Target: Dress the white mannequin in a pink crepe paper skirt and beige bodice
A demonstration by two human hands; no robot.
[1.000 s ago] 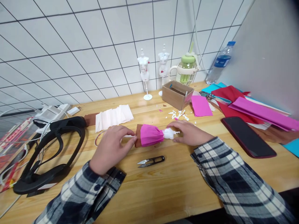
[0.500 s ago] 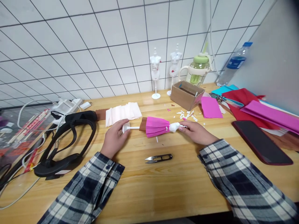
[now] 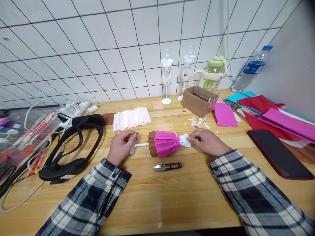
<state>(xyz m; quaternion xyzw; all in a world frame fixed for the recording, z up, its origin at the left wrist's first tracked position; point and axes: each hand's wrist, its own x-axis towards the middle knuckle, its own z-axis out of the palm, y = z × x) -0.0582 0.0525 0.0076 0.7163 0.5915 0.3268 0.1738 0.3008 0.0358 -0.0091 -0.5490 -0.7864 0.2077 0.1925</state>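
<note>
A small white dress-form mannequin (image 3: 184, 141) lies sideways between my hands, its torso to the right. Around its waist is a pleated magenta paper skirt (image 3: 166, 143), with a brown paper layer (image 3: 152, 144) showing below the hem. My right hand (image 3: 208, 141) is closed at the neck end, thumb and finger pinched there; the neck itself is hidden. At the other end, the curled fingers of my left hand (image 3: 122, 146) are on the round white stand base (image 3: 132, 149), which they partly cover. Black-handled thread snips (image 3: 167, 167) lie just in front of the skirt.
Two bare mannequins (image 3: 166, 77) stand by the tiled wall, near a cardboard box (image 3: 199, 100) and white scraps (image 3: 199, 123). Pale pleated paper (image 3: 132, 118) and a black head strap (image 3: 71, 150) lie left. Magenta paper (image 3: 225, 114) and a phone (image 3: 280, 154) lie right.
The mannequin has rolled about its length and come slightly nearer to me. Its skirt now spreads wider, with more brown showing. The view has shifted a little.
</note>
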